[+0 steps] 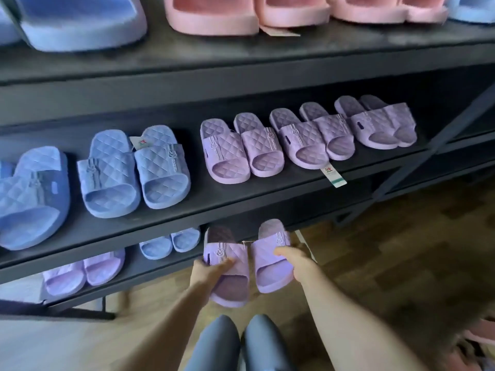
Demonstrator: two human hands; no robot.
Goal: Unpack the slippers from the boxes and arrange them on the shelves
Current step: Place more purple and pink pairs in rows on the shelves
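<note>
I hold a pair of purple quilted slippers in front of the lowest shelf (150, 266). My left hand (211, 271) grips the strap of the left slipper (227, 277), thumb on top. My right hand (294, 263) grips the strap of the right slipper (270, 261). A thin tie joins the two slippers at the straps. Their heels point toward the shelf, under the edge of the middle shelf (241, 199).
The middle shelf carries blue slippers (134, 170) at left and three purple pairs (308, 135) at right, one with a hanging tag (332, 175). The lowest shelf holds a purple pair (83, 274) and a small blue pair (168, 242). Pink slippers (267, 12) sit on the top shelf. Wooden floor lies to the right.
</note>
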